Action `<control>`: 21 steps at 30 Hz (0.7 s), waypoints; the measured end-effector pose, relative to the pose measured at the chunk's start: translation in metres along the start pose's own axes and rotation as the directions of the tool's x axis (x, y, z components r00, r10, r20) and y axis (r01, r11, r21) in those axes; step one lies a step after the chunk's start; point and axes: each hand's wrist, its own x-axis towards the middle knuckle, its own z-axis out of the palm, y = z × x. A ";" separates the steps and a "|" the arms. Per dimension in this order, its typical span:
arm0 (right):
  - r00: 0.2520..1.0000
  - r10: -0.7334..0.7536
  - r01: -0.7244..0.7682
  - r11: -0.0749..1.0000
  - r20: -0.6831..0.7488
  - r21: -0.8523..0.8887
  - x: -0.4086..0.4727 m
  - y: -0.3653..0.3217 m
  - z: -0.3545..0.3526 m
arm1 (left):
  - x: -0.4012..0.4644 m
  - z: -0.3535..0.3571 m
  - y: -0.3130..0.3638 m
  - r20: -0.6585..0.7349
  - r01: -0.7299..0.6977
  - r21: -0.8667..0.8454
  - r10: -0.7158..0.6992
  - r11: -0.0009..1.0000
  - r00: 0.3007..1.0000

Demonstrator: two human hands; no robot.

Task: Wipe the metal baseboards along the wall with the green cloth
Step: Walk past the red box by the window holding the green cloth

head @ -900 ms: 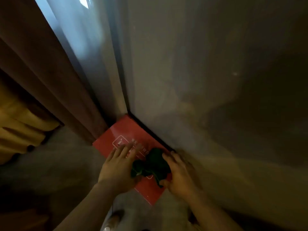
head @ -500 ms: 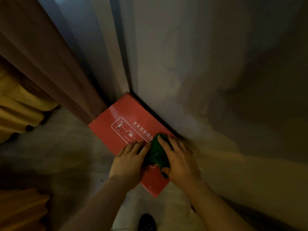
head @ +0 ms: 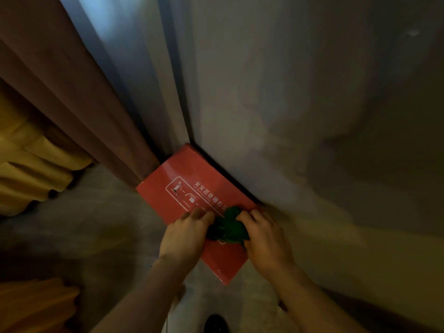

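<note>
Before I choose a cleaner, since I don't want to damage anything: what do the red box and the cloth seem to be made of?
The red box looks like painted metal or hard plastic: flat, smooth, faint sheen, crisp edges, white printed lettering. Which one, I can't tell. The green cloth looks like soft fabric, bunched into folds between the left hand and right hand, matte with no shine.
</note>
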 end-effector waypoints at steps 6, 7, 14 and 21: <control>0.997 0.009 -0.009 1.000 -0.076 -0.005 -0.027 -0.026 -0.033 | -0.036 -0.035 0.002 -0.102 -0.030 -0.021 0.027 0.999 0.994; 0.996 0.010 -0.011 1.000 -0.087 -0.009 -0.033 -0.033 -0.040 | -0.044 -0.044 0.001 -0.120 -0.041 -0.024 0.037 0.999 0.992; 0.978 0.075 -0.074 0.997 -0.193 0.010 -0.106 -0.100 -0.106 | -0.123 -0.119 -0.005 -0.224 -0.118 0.007 0.117 0.993 0.968; 0.929 0.086 -0.077 0.996 -0.361 0.041 -0.200 -0.172 -0.190 | -0.223 -0.209 0.002 -0.370 -0.215 0.081 0.230 0.973 0.900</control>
